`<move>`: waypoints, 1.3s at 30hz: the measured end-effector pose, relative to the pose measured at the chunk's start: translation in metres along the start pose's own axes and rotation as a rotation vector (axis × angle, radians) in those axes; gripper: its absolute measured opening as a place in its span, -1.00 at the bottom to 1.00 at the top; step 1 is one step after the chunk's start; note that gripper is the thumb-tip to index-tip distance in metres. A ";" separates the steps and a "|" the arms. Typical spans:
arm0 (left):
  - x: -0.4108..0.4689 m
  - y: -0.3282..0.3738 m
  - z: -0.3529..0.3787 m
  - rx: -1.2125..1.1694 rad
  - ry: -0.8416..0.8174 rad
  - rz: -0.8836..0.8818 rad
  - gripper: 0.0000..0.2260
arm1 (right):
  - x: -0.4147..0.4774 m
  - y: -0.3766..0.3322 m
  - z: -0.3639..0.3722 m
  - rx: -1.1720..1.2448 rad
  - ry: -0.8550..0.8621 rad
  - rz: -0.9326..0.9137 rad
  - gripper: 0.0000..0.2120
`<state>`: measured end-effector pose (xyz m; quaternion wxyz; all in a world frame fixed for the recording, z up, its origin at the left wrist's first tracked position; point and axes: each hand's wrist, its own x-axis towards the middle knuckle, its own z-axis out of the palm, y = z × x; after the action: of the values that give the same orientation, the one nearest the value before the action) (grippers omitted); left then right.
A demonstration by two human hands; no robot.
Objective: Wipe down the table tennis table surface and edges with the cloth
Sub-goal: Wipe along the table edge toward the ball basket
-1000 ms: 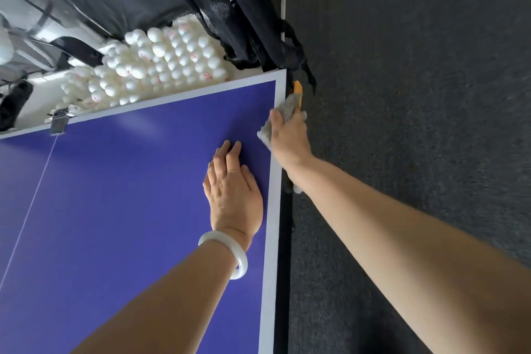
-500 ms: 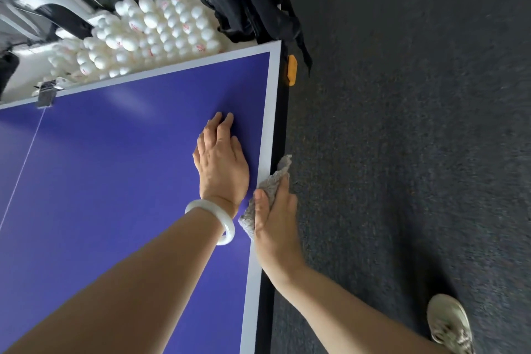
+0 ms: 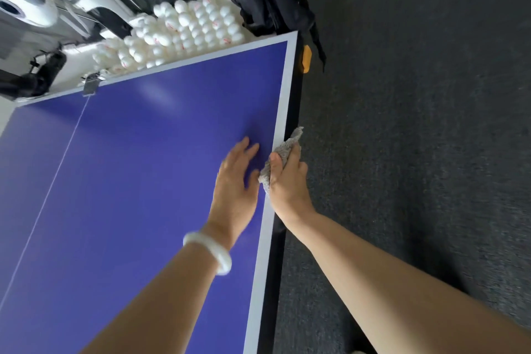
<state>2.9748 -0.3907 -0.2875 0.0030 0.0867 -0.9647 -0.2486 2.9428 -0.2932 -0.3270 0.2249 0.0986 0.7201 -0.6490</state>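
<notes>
I take the white painted border stripe [image 3: 283, 100] along the right side of the table as my landmark. Left of the stripe lies the blue, flat table tennis table surface [image 3: 129, 181]. On it, just beside the stripe, rests my left hand [image 3: 235, 181], fingers straight and flat, holding nothing. A smooth white bracelet [image 3: 211, 251] sits at its wrist.

On the stripe itself is the grey, crumpled terry cloth [image 3: 283, 152], and one tip of it stands out over the black side edge [image 3: 293, 112]. My right hand [image 3: 287, 184] grips the cloth. The thumb presses on top, and the other fingers go down over the side, where I cannot see them. Right of the stripe is only the dark grey carpet floor [image 3: 416, 152].

I judge that the step in hand is the wiping of the side edge. I cannot tell which part of the stripe is already done. The next move calls for sliding the cloth along the stripe with even pressure, wrapped over the edge, perhaps toward the orange plastic corner guard [image 3: 307, 59], while the flat hand gives support.
</notes>
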 end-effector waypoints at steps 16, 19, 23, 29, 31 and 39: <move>-0.116 -0.042 -0.001 0.308 -0.010 0.131 -0.53 | -0.117 0.046 0.035 0.109 0.092 0.021 -0.27; -0.115 -0.043 -0.001 0.306 -0.013 0.142 -0.54 | -0.131 0.057 0.037 0.162 0.058 -0.020 -0.19; -0.116 -0.042 -0.002 0.306 -0.007 0.145 -0.54 | -0.060 0.037 0.029 0.143 0.117 -0.016 -0.39; -0.118 -0.038 -0.002 0.314 -0.002 0.131 -0.52 | -0.060 0.041 0.030 0.169 0.143 -0.036 -0.39; -0.118 -0.038 -0.002 0.305 -0.009 0.126 -0.51 | -0.104 0.059 0.041 0.153 0.164 -0.048 -0.33; -0.118 -0.034 -0.003 0.340 -0.033 0.111 -0.51 | -0.108 0.071 0.044 0.173 0.123 -0.042 -0.36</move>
<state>3.0965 -0.4012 -0.2968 -0.0136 0.0286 -0.9961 -0.0828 3.0769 -0.3105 -0.3440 0.1573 0.1420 0.6758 -0.7059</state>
